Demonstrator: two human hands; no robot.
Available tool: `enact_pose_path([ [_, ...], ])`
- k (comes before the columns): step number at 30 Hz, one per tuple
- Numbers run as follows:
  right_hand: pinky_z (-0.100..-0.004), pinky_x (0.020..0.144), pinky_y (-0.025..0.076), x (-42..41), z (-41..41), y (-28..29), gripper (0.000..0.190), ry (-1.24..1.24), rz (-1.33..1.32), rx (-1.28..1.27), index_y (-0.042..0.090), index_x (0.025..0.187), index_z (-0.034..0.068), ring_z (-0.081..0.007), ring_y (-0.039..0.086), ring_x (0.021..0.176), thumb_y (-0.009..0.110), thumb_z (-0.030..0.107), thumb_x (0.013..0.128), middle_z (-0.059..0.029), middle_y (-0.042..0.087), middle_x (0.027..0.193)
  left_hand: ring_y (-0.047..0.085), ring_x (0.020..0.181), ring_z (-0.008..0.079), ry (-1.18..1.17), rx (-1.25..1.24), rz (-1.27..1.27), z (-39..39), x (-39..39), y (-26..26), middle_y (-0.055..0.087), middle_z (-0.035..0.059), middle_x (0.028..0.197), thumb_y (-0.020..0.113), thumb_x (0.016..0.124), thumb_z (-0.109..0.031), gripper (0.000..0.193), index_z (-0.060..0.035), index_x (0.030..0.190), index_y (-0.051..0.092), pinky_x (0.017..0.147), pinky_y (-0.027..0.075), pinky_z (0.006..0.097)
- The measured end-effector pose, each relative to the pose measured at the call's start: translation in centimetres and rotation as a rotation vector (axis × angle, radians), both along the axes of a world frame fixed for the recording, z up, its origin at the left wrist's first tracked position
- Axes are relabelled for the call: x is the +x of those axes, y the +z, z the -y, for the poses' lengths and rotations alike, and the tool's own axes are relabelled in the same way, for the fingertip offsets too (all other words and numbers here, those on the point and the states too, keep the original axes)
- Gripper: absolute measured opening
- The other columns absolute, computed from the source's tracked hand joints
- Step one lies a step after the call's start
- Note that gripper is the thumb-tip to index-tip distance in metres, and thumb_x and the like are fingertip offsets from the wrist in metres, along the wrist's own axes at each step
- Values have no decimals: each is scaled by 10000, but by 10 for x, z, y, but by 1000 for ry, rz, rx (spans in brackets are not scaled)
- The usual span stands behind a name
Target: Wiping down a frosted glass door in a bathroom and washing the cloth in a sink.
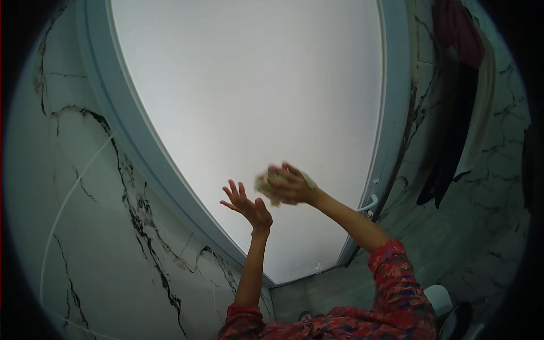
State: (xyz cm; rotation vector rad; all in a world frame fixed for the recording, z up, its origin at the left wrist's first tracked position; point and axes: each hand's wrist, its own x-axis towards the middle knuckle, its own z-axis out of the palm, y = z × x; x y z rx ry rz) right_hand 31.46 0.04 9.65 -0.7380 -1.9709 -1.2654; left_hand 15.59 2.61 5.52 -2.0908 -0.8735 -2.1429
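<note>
A crumpled, pale green and yellowish cloth (264, 185) is bunched in my right hand (291, 185), which is raised before a large frosted pane door (272, 106). Part of the cloth shows at the wrist side of that hand. The hand and cloth are slightly blurred; whether the cloth touches the pane cannot be told. To its left, my left hand (248, 206) is raised with its fingers spread and holds nothing.
A grey-blue frame (142, 123) surrounds the door, with a white lever handle (369, 203) at the lower right. Veined marble-look walls (97, 229) stand on both sides. Dark and pale garments (463, 97) hang at the right. A thin white cord (57, 212) crosses the left wall.
</note>
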Motion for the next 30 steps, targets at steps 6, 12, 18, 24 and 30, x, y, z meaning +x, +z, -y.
enact_pose_path([
  [6,-481,1077,329,64,19,14,276,-64,137,31,593,1056,193,-267,454,1243,641,222,786,-31,519,1253,-8,1409,322,117,28,-134,-12,14,-24,173,141,1503,264,963,-470,572,-96,1393,298,1064,-123,562],
  [12,-524,1072,278,81,30,79,434,-117,-436,172,614,1131,139,-356,423,1248,666,348,754,-120,503,1275,23,1411,327,207,113,-202,-17,27,-51,220,110,1498,396,929,-322,501,-124,1387,345,1070,-108,565],
  [18,-524,1083,264,96,38,-60,282,-145,-217,56,621,1040,168,-323,446,1244,664,259,776,-77,507,1248,56,1405,333,259,194,-301,-19,37,-72,229,108,1493,363,947,-352,489,-140,1388,350,1082,-65,564],
  [24,-563,1087,190,98,40,48,568,-88,-786,183,536,1234,82,-401,313,1306,696,220,707,-159,423,1360,60,1407,333,321,211,-316,-21,30,-76,241,105,1489,375,944,-347,491,-153,1394,344,1083,-47,570],
  [30,-523,1098,149,103,42,20,497,-323,-1016,311,487,1280,63,-353,321,1300,593,207,816,-144,417,1335,52,1410,321,322,210,-303,-20,35,-72,210,67,1506,351,955,-367,493,-156,1401,330,1083,-44,574],
])
